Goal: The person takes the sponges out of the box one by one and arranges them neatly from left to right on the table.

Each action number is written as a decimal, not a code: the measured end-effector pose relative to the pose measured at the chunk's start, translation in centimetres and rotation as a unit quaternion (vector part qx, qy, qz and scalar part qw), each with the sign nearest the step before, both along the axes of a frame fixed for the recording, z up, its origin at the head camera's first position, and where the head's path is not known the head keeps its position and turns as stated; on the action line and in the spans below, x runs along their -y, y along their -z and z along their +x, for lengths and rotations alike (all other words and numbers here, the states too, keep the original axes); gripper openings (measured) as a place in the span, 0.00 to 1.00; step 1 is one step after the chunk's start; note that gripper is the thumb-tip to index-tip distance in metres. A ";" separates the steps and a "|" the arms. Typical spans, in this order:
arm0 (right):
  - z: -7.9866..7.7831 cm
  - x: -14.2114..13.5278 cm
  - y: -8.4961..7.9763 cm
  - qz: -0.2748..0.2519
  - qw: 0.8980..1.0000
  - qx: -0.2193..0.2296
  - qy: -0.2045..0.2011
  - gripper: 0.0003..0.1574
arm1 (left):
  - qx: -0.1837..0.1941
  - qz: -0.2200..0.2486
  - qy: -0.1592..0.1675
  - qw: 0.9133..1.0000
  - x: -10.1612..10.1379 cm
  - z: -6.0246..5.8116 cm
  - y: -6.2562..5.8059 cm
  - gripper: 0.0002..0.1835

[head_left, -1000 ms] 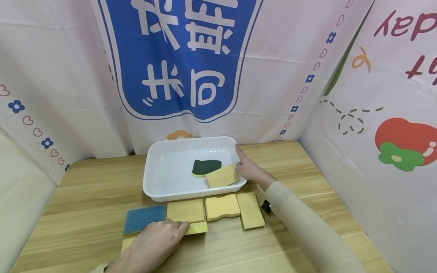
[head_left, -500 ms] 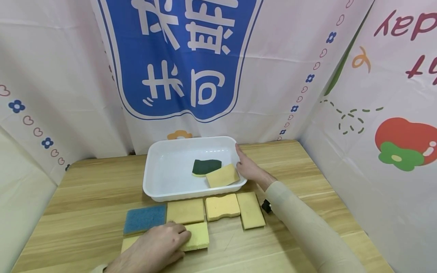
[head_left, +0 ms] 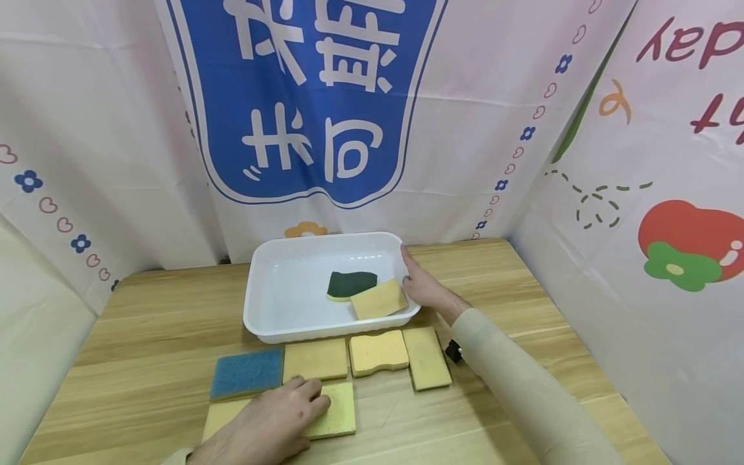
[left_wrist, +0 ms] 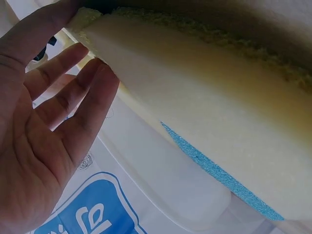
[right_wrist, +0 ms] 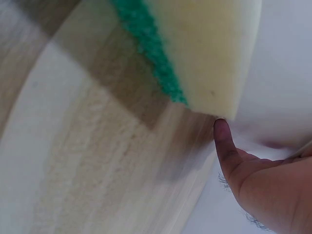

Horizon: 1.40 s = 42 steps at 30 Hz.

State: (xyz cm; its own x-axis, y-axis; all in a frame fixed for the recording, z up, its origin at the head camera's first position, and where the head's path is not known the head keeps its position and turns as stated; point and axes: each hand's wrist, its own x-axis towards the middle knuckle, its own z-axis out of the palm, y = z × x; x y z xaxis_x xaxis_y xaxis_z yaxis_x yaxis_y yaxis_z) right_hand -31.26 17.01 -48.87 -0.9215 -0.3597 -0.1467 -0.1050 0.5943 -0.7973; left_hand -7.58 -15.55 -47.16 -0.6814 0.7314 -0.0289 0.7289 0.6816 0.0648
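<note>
In the head view my left hand holds a yellow sponge that lies nearly flat on the table, fingers over it and thumb by its near edge. The left wrist view shows the thumb and bent fingers of that hand about a sponge corner. My right hand grips the right end of a white tray; its far fingers are hidden. Inside the tray lie a sponge with its dark green side up and a pale yellow sponge.
Along the tray's front stand a blue-topped sponge, a yellow sponge, a wavy-edged sponge and an upright-laid sponge. Another sponge lies partly under my left forearm. Printed cloth hangs behind the wooden table.
The yellow sponge under my left hand has gone from tilted on edge to lying nearly flat, its near edge lowered toward me. My right hand and the tray have stayed put.
</note>
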 end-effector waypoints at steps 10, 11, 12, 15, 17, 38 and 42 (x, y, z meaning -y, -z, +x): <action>-0.1 0.2 0.2 0.001 1.000 -0.005 -0.001 0.52 | 0.055 0.040 0.009 0.998 1.2 -1.4 -2.3 0.16; -0.1 0.2 0.2 0.001 1.000 -0.005 -0.001 0.52 | 0.047 0.054 0.016 0.997 1.5 -1.8 -2.7 0.15; -0.1 0.2 0.1 0.000 1.000 -0.005 -0.001 0.52 | 0.032 0.069 0.025 0.997 1.9 -2.3 -3.1 0.14; 0.0 0.2 0.1 -0.002 1.000 -0.003 -0.001 0.53 | -0.021 0.104 0.038 0.994 3.3 -4.2 -4.3 0.14; 0.0 0.2 0.1 -0.003 1.000 -0.003 -0.001 0.53 | -0.045 0.122 0.032 0.991 4.5 -5.8 -4.7 0.13; 0.0 0.2 0.1 -0.006 1.000 -0.002 0.001 0.53 | 0.012 0.121 -0.190 0.974 12.0 -17.1 -3.2 0.20; 0.0 0.2 0.0 -0.005 1.000 0.000 0.003 0.52 | 0.070 0.179 -0.280 0.940 11.9 -17.9 -3.0 0.35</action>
